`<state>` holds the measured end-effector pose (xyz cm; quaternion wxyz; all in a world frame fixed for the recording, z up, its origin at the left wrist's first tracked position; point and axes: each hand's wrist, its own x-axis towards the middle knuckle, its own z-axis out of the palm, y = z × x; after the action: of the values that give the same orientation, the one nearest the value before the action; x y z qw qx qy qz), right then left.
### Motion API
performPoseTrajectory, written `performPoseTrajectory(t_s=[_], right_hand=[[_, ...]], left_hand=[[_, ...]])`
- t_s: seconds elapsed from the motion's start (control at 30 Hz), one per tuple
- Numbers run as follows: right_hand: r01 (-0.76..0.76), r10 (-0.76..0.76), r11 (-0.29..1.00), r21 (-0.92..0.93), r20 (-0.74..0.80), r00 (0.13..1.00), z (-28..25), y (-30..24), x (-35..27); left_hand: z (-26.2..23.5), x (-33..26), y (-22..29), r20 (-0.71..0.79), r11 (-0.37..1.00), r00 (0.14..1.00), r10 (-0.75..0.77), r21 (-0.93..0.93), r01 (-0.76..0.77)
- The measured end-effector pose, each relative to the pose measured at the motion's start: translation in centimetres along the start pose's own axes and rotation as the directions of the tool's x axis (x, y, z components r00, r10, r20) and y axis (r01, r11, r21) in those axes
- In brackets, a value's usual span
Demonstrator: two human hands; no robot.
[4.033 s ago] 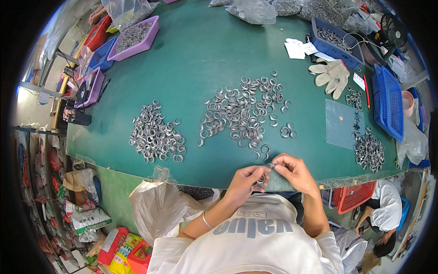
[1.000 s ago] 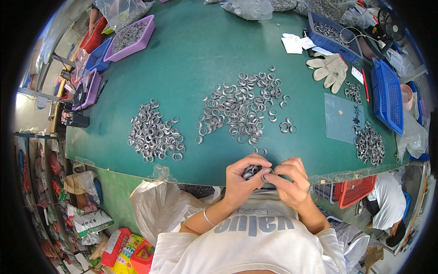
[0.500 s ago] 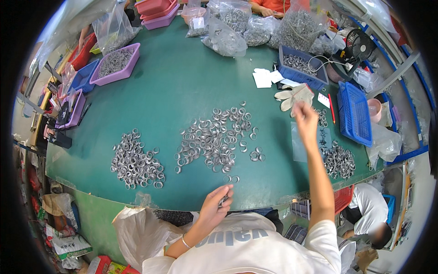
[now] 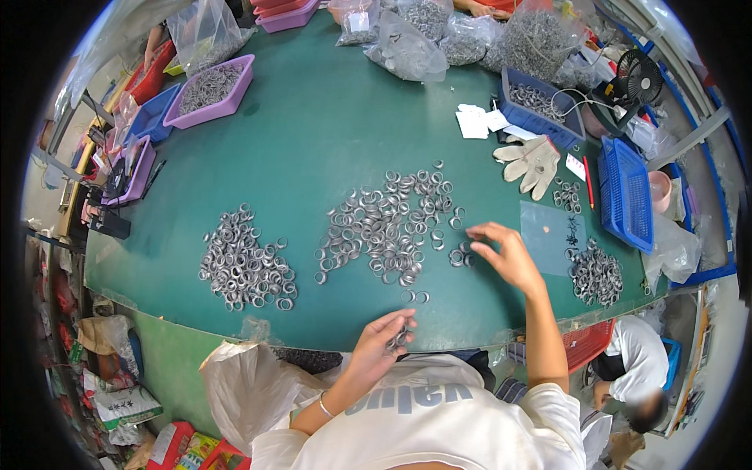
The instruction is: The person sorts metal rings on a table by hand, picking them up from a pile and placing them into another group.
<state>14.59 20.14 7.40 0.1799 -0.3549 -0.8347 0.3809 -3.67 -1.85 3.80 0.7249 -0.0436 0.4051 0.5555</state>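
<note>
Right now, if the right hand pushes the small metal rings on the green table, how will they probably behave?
The metal rings near the right hand lie flat and loose, so they would probably slide and scatter. They look rigid. On edge, one might roll.

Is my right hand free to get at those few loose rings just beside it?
Probably yes: the right hand hovers open just right of the loose metal rings on the green table, with nothing between them.

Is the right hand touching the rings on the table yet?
Cannot tell. In the head view the right hand hovers with its fingertips right beside a few loose rings at the edge of the middle pile, but neither contact nor a gap shows plainly.
</note>
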Motion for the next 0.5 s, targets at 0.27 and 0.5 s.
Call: performPoseTrajectory(t_s=[0.27,0.5], right_hand=[[0.097,-0.191,0.892,-0.441,-0.175,0.966,4.9,-1.1,-2.8],[0.098,-0.245,0.885,-0.456,-0.276,0.929,6.8,0.8,-2.7]], left_hand=[[-0.8,0.8,-1.3,0.092,1.0,0.996,-0.016,0.0,0.016],[0.5,0.6,-0.5,0.071,0.998,0.997,-0.024,0.061,0.02]])
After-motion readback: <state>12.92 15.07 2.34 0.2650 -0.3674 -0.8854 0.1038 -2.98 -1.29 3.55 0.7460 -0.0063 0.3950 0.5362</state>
